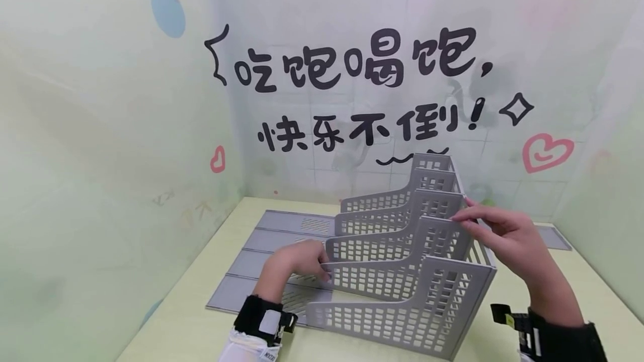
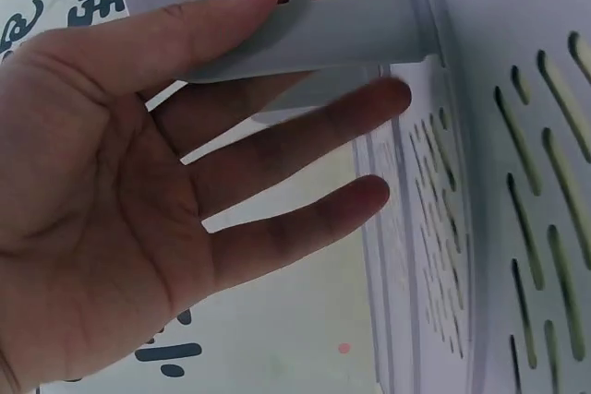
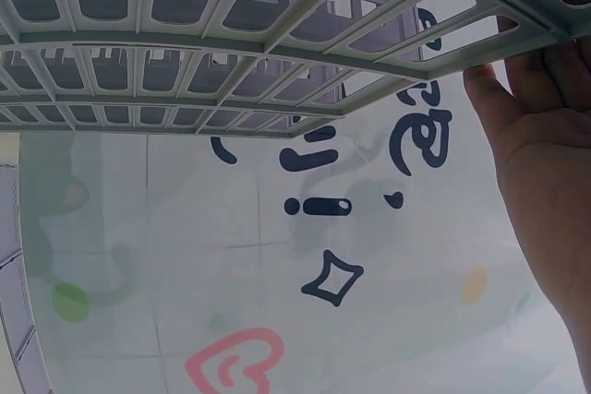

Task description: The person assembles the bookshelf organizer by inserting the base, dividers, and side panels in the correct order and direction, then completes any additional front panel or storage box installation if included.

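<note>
A grey plastic file rack (image 1: pixel 470 298) with several perforated upright dividers stands on the table in the head view. My left hand (image 1: pixel 297 258) is at the low front end of the second divider (image 1: pixel 369 275) from the near side. In the left wrist view the thumb lies on one face of that divider (image 2: pixel 342 29) with a finger behind it, pinching it; the other fingers extend. At the rack's tall end, my right hand (image 1: pixel 508 233) holds the top edge between thumb and fingers. The right wrist view shows the rack's open-barred back (image 3: pixel 222 43), with some fingertips hidden.
Flat grey panels (image 1: pixel 246 267) with slotted patches lie on the pale table (image 1: pixel 176 317), left of and partly beneath the rack. Another grey panel (image 1: pixel 555 237) lies behind the right hand. Printed wall sheets (image 1: pixel 312 177) enclose the table at the back and sides.
</note>
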Tool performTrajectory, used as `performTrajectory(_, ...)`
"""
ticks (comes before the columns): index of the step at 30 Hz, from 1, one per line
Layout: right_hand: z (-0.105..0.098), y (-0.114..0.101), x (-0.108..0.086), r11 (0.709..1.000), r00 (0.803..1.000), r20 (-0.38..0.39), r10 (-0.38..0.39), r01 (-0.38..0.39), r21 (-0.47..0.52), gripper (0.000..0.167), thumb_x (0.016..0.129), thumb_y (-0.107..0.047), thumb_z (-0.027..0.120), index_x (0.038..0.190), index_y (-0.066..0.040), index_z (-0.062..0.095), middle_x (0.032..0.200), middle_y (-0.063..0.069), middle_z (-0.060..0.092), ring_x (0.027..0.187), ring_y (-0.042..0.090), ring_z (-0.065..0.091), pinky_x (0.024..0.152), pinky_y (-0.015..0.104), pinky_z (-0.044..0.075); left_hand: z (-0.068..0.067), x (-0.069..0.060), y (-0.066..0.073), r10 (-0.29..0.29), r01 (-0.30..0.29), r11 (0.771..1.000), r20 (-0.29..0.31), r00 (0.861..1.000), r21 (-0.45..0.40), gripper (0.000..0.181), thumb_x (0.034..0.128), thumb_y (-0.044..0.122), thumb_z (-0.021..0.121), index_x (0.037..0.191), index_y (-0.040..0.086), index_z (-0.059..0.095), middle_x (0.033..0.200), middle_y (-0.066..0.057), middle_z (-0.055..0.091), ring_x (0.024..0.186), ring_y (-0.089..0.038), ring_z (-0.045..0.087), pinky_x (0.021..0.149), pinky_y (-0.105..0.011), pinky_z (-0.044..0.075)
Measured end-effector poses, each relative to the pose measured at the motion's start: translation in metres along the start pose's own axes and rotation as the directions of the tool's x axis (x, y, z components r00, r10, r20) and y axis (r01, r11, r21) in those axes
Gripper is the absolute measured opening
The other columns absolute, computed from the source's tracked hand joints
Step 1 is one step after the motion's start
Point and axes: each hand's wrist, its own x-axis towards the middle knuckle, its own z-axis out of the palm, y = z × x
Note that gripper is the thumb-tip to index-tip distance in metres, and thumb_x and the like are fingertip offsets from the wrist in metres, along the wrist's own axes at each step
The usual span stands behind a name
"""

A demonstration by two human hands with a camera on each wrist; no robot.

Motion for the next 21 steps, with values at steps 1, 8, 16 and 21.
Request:
performTrajectory(1, 0.000, 0.000, 0.001, 1.000, 1.000, -0.001, 0.003, -0.003, -0.008, 0.032, 0.089, 0.025, 0.065, 0.106, 0.002, 0.079, 0.106, -0.012, 0.082, 0.140, -0.002, 0.058, 0.108, 0.007, 0.046, 0.000, -0.001, 0.001, -0.007, 0.007, 1.000, -0.003, 1.000, -0.001, 0.014, 0.0871, 0.014, 0.087, 0.075, 0.012, 0.079, 0.070, 0.001, 0.069, 0.062, -0.014, 0.046, 0.058, -0.029, 0.038)
performTrajectory(8, -0.003, -0.002, 0.002, 1.000, 1.000, 0.001, 0.013, -0.013, -0.028, 0.031, 0.089, 0.024, 0.066, 0.106, 0.002, 0.079, 0.105, -0.014, 0.082, 0.140, -0.004, 0.057, 0.109, 0.006, 0.046, -0.005, -0.008, 0.006, -0.008, 0.008, 1.000, -0.006, 1.000, -0.010, 0.015, 0.0879, 0.013, 0.087, 0.074, 0.012, 0.080, 0.067, 0.004, 0.066, 0.062, -0.012, 0.044, 0.058, -0.028, 0.036)
performTrajectory(16, 0.000, -0.005, 0.005, 1.000, 1.000, 0.010, 0.021, -0.021, -0.011, 0.029, 0.091, 0.022, 0.065, 0.106, 0.002, 0.079, 0.108, -0.014, 0.081, 0.142, -0.004, 0.055, 0.110, 0.007, 0.044, -0.004, -0.008, 0.009, -0.067, 0.069, 0.996, 0.028, 0.997, -0.053, 0.015, 0.0853, 0.011, 0.088, 0.072, 0.010, 0.080, 0.065, 0.005, 0.065, 0.061, -0.012, 0.045, 0.057, -0.028, 0.035)
performTrajectory(21, 0.001, -0.006, 0.005, 0.999, 1.000, 0.010, 0.026, -0.025, -0.048, 0.028, 0.092, 0.021, 0.065, 0.106, 0.000, 0.079, 0.107, -0.017, 0.080, 0.142, -0.005, 0.054, 0.110, 0.006, 0.044, -0.003, -0.013, 0.015, -0.145, 0.145, 0.989, 0.018, 0.989, -0.036, 0.012, 0.0856, 0.012, 0.087, 0.078, 0.008, 0.079, 0.068, 0.001, 0.067, 0.062, -0.015, 0.051, 0.057, -0.030, 0.040)
